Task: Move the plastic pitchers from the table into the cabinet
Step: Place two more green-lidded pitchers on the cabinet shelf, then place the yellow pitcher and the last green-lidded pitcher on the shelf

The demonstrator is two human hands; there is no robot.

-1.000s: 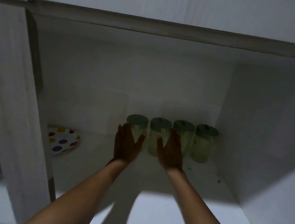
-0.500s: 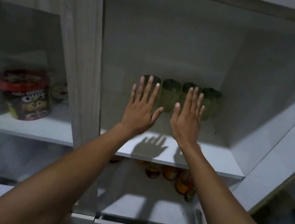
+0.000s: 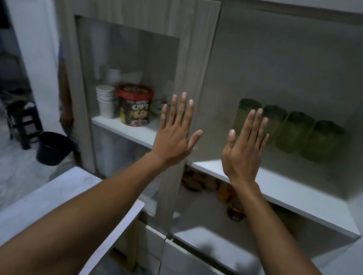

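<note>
Both your left hand (image 3: 174, 134) and right hand (image 3: 243, 149) are pulling back from the shelf (image 3: 284, 193), spread flat and empty; four pitchers (image 3: 293, 132) are now standing far inside the cabinet, suggesting you are finishing.

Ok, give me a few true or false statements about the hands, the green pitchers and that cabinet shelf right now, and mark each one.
1. Four green pitchers stand in a row on the open cabinet shelf. True.
2. The left hand grips a pitcher. False: it is open, fingers spread, holding nothing.
3. The right hand is open and empty. True.
4. The cereal tub sits beside the pitchers in the same compartment. False: it is in the left compartment, behind the glass door.
5. A stack of white cups stands left of the cereal tub. True.
</note>
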